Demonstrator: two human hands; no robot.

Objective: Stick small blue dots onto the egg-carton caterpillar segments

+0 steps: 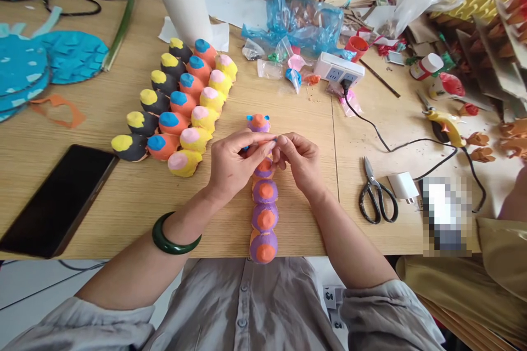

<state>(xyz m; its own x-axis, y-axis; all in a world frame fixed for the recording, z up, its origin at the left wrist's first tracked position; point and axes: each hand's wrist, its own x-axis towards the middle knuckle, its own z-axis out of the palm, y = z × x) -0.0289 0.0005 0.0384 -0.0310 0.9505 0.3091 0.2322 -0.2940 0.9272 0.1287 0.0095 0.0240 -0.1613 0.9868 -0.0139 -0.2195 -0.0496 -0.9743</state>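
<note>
My left hand (236, 162) and my right hand (300, 162) meet fingertip to fingertip, both pinched closed. A tiny dark bluish bit shows between the fingertips, too small to name. Beneath them lies a row of purple egg-carton cups (265, 218) topped with orange clay, running from the table's front edge away from me. The far cup (258, 123) has a small blue dot on each side. My hands hide part of the row, and some blue shows by the left fingers.
Left are three rows of clay-covered cups: black (145, 103), orange (181, 103) and yellow (203, 118). A phone (60, 197) lies front left, a white bottle (183, 3) behind. Scissors (376, 194), a power strip (340, 68) with cable, and another person's sleeve (500, 252) are right.
</note>
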